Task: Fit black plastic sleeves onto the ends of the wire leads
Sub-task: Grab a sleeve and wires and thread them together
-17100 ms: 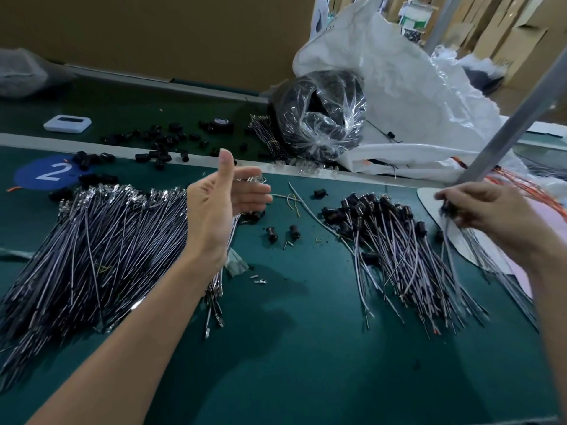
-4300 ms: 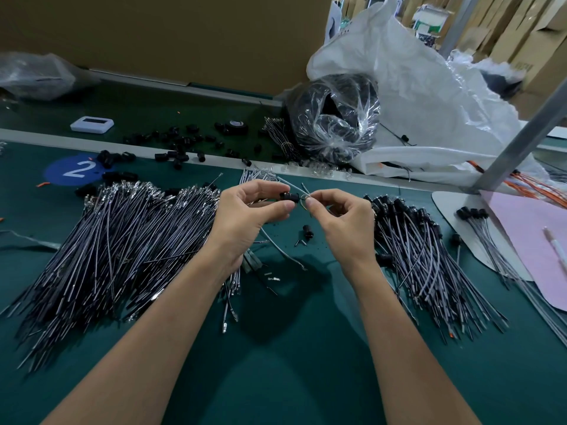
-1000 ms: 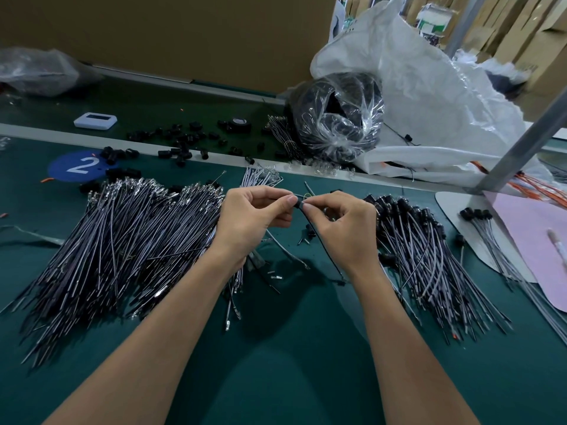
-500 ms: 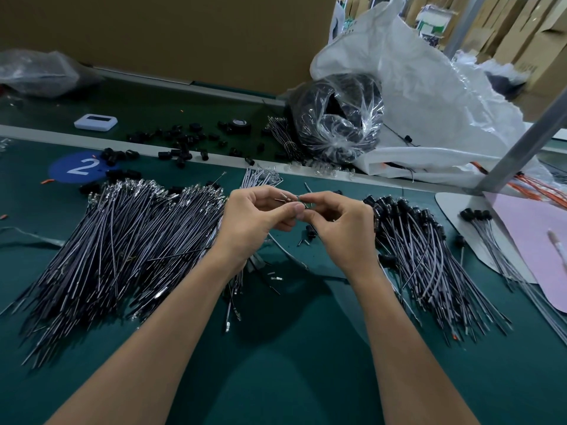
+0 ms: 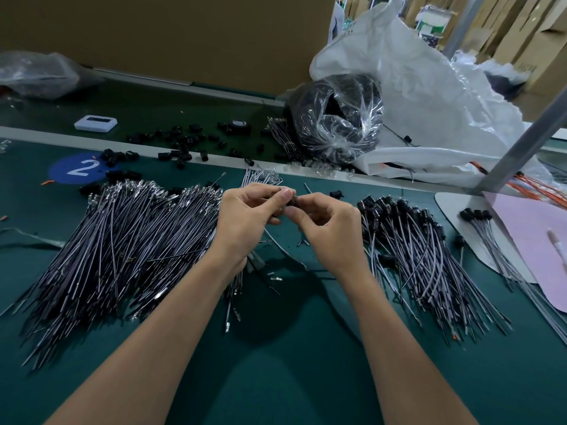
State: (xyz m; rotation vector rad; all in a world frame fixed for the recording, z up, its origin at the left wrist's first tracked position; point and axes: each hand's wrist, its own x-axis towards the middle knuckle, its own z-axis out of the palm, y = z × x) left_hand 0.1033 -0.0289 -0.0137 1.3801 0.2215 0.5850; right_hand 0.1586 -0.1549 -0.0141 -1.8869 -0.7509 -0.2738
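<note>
A black sleeve (image 5: 293,201) is pinched between the curled thumb and forefinger of the right hand (image 5: 331,228), tip to tip with the left hand (image 5: 245,216), whose fingers are closed on what appears to be the end of a wire lead (image 5: 285,251) – the contact itself is hidden behind the thumbs. The lead is seen trailing down from the hands to the green mat (image 5: 291,363).

Both hands are held above a narrow gap in the work. A wide pile of bare leads (image 5: 122,246) lies just beside the left wrist, and a pile of sleeved leads (image 5: 414,250) just beside the right. Open mat is left only toward the near edge, under the forearms. Past the fingers, loose sleeves (image 5: 181,142) are scattered along the pale strip that bounds the mat, near a blue disc marked 2 (image 5: 76,168). The far right is closed off by a slanted metal post (image 5: 521,142), a white sack (image 5: 429,87) and a pink sheet (image 5: 537,240).

Half a second ago the hands were joined at the same spot – bare metal was showing between them where the sleeve is now seen. Seventeen seconds ago the right hand was out at the small bundle (image 5: 478,216) by the pink sheet.
</note>
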